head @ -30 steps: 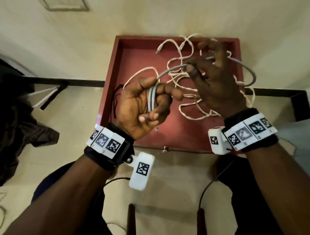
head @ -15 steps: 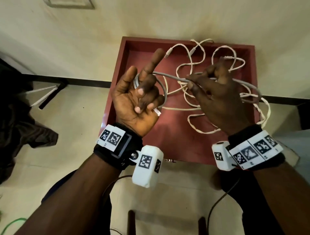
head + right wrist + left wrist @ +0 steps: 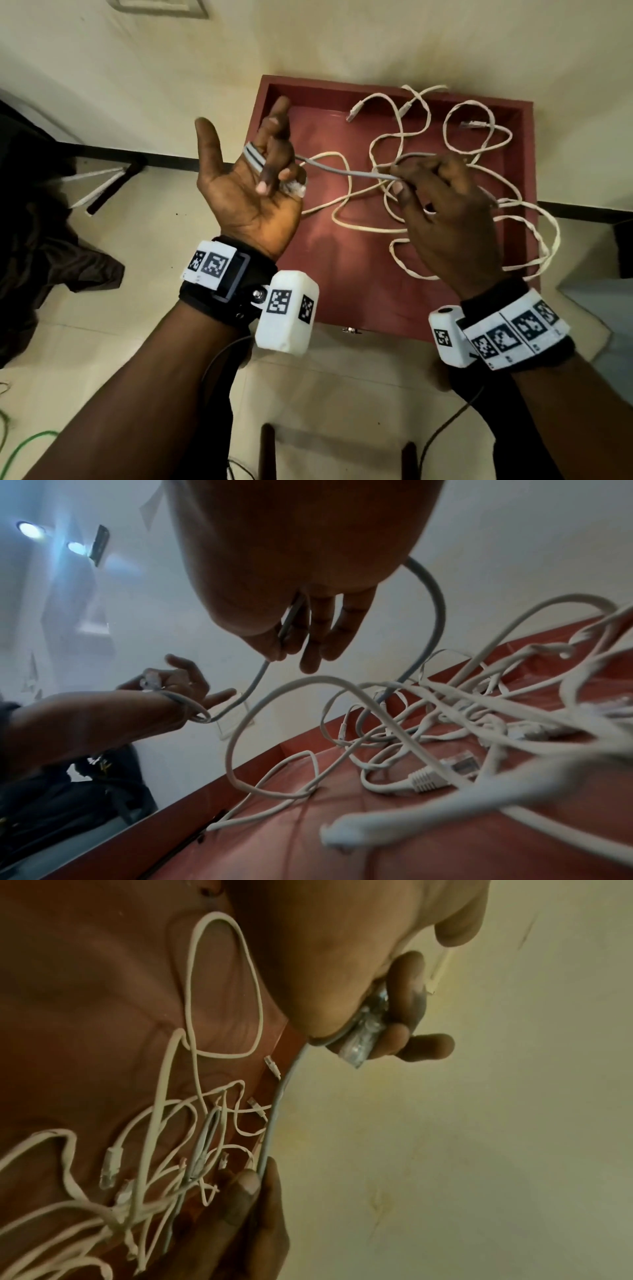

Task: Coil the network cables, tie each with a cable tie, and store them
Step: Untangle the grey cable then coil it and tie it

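Grey sheathing marks out the one network cable (image 3: pixel 346 171) being worked, distinct from the cream cables (image 3: pixel 404 144) tangled in the red tray (image 3: pixel 342 274) below; the step in hand looks like the coiling itself, early on, with a couple of turns already lying around the left hand (image 3: pixel 239 195) and no cable tie visible anywhere; the left hand is held palm up, thumb and index finger spread, while the lower fingers (image 3: pixel 407 988) curl over the clear plug (image 3: pixel 363 1037) and pin it with the wraps against the palm; the right hand (image 3: pixel 445 219) pinches the same cable between thumb and fingertips, the rest of its fingers loosely bent; between the two hands the cable runs nearly taut, its long axis lying left to right above the tray, tilting slightly downward toward the right hand; past that pinch it arcs away in a loop and drops into the tangle, where its far end cannot be made out; the next move, as I judge it, calls for the right hand to carry the slack round the left for another turn, feeding cable through the pinch so it slides free; the risk is that the grey length drags the cream ones up with it, since they cross each other in the tray.
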